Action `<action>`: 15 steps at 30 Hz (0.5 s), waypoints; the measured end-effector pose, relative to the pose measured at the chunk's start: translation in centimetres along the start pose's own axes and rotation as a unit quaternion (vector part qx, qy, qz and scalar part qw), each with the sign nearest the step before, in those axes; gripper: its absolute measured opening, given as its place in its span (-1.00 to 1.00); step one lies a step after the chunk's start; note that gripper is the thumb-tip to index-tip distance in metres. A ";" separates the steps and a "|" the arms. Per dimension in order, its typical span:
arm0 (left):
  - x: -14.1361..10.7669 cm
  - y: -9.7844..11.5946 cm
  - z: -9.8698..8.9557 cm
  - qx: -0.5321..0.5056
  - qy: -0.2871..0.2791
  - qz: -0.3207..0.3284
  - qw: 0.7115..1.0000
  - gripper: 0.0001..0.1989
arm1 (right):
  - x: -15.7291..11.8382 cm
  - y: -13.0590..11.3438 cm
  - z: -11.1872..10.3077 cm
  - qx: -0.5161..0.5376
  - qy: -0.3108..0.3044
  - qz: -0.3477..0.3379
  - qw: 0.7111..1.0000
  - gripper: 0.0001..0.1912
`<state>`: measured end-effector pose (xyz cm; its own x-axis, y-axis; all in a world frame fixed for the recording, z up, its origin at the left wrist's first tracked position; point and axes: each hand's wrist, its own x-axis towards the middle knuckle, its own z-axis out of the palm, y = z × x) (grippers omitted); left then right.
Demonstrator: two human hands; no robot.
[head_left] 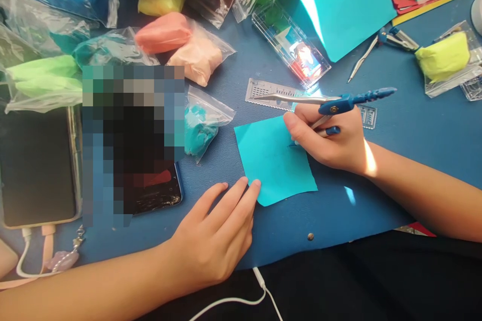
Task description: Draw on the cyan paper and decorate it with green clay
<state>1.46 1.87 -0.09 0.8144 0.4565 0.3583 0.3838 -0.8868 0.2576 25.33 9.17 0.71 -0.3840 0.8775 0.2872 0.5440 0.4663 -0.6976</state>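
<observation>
A turquoise sheet of paper point(273, 170), roughly square with uneven edges, lies on the blue desk mat. My left hand point(222, 233) rests with fingers stretched out, two fingertips at the sheet's lower left edge. Above the sheet's right side, my right hand point(337, 143) grips a drawing compass point(333, 108) with a blue handle. One metal leg of the compass points left over the paper, and part of the tool is hidden by my fingers. Just behind the hand lies a clear stencil ruler point(269, 94), partly covered.
Bags of coloured clay, including a teal one point(199, 130) and a coral one point(163, 32), crowd the back left. A phone point(37, 170) is plugged in at left. Behind lie a clear case point(291, 45), turquoise paper point(350, 7) and another compass point(382, 37). A white cable point(226, 302) hangs below.
</observation>
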 end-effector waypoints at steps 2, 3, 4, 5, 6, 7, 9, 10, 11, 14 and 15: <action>0.0 0.0 0.0 0.001 -0.004 0.002 1.000 -0.82 | 0.0 0.0 -0.1 -0.015 0.001 0.001 1.000 -0.51; -0.1 0.0 0.0 0.001 -0.002 0.002 1.000 -0.82 | 0.0 -0.1 -0.1 -0.019 0.001 -0.001 1.000 -0.51; 0.0 -0.1 0.0 0.000 0.000 0.002 1.000 -0.82 | 0.0 -0.1 -0.1 -0.021 0.000 -0.001 1.000 -0.51; 0.0 -0.1 0.0 -0.002 0.001 0.002 1.000 -0.82 | 0.0 -0.1 -0.1 -0.021 -0.003 -0.002 1.000 -0.51; 0.0 -0.1 0.0 -0.003 0.002 0.002 1.000 -0.82 | 0.0 -0.1 -0.1 -0.019 -0.005 -0.001 1.000 -0.51; 0.1 -0.1 0.0 -0.004 0.002 0.002 1.000 -0.82 | 0.0 0.0 -0.1 -0.016 -0.007 -0.001 1.000 -0.52; 0.1 -0.1 0.1 -0.005 0.000 0.001 1.000 -0.82 | -0.1 0.0 -0.1 -0.009 -0.005 -0.007 1.000 -0.52; 0.1 -0.1 0.1 -0.005 0.002 0.000 1.000 -0.82 | -0.1 0.0 -0.1 -0.006 -0.003 -0.009 1.000 -0.53; 0.1 -0.1 0.1 -0.003 0.003 -0.001 1.000 -0.82 | -0.1 0.0 -0.2 -0.003 0.000 -0.010 1.000 -0.53; 0.0 -0.1 0.1 0.003 -0.002 0.001 1.000 -0.82 | -0.1 0.1 -0.2 0.004 0.002 -0.001 1.000 -0.52; -0.1 -0.1 0.1 0.004 -0.004 0.002 1.000 -0.82 | 0.0 0.2 -0.2 0.008 0.000 0.002 1.000 -0.52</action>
<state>1.41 1.89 -0.18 0.8195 0.4520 0.3525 0.3835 -0.8894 0.2489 25.56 9.23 0.70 -0.3818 0.8792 0.2850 0.5334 0.4615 -0.7089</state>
